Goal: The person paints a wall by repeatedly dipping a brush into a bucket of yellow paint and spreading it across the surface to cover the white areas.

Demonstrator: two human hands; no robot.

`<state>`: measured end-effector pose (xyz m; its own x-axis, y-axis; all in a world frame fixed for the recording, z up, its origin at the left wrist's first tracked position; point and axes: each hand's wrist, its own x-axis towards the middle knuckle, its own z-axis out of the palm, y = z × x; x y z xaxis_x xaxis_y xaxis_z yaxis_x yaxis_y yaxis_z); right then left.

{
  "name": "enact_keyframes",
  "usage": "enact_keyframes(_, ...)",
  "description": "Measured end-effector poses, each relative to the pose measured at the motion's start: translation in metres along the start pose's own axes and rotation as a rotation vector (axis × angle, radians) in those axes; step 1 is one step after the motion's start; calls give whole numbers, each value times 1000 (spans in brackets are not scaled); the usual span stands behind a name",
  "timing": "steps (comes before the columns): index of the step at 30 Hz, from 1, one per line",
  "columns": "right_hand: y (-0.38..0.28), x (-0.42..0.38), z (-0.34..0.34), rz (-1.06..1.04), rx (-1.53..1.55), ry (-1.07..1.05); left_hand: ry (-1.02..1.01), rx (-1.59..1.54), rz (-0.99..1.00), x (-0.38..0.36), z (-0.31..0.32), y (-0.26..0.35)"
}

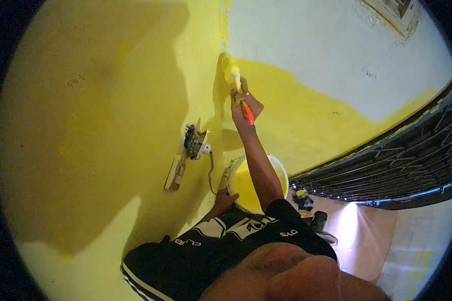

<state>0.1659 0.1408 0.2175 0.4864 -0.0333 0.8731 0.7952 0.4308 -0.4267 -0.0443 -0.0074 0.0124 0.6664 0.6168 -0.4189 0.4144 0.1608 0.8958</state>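
Note:
My right hand (243, 103) is raised at the wall corner, its fingers wrapped round a paintbrush (248, 114) with a red handle end. Yellow paint covers the bristles, which are against or very close to the corner; exact contact is hard to tell. Below, my left hand (227, 198) grips the side of a white bucket (285, 176) near its rim, close to my chest. Yellow paint (245, 186) shows inside. My right forearm crosses over the bucket and hides part of it. Wet-looking yellow paint (286, 105) spreads over part of the pale right wall (296, 40).
On the yellow left wall (100, 125), an opened electrical fitting (196, 142) with exposed parts and a hanging cable (211, 170) sits near the bucket. Below it is a wall plate (176, 172). A dark metal shutter (397, 160) stands at right; assorted items (304, 200) lie on the floor.

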Motion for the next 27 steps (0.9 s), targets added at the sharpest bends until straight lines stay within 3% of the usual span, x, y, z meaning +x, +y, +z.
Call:
enact_keyframes(1, -2, 7, -2, -19, -170, -41, 9, -22, -9, -8, 0, 19)
enact_keyframes(4, -18, 32, 1, 44, -199, -102, 25, -131, -56, -7, 3, 17)
enact_keyframes(5, -12, 36, 10, -1, -7, -60, 25, -133, -58, -6, 4, 13)
enact_keyframes(8, 9, 14, 15, -32, 123, -109, -6, 0, -19, -2, 2, 4)
enact_keyframes(9, 0, 4, 7, 82, -41, -191, -6, 9, -62, -3, 3, 9)
enact_keyframes(14, 17, -37, -18, 104, -4, -281, 1, -80, -16, -3, 3, 10)
enact_keyframes(17, 25, -18, -12, 115, 63, -181, -12, 13, -85, -3, 0, 11)
enact_keyframes(19, 0, 29, -4, 84, -28, -313, -4, -18, -59, -1, 1, 2)
enact_keyframes(20, -3, 41, 5, 87, -27, -312, -2, -15, -62, -4, 0, 3)
enact_keyframes(22, -7, 63, 21, -120, 92, -164, 53, -24, 12, -15, 0, 27)
enact_keyframes(27, -34, 101, 39, -218, 96, 25, 1, 14, -36, -5, 2, 10)
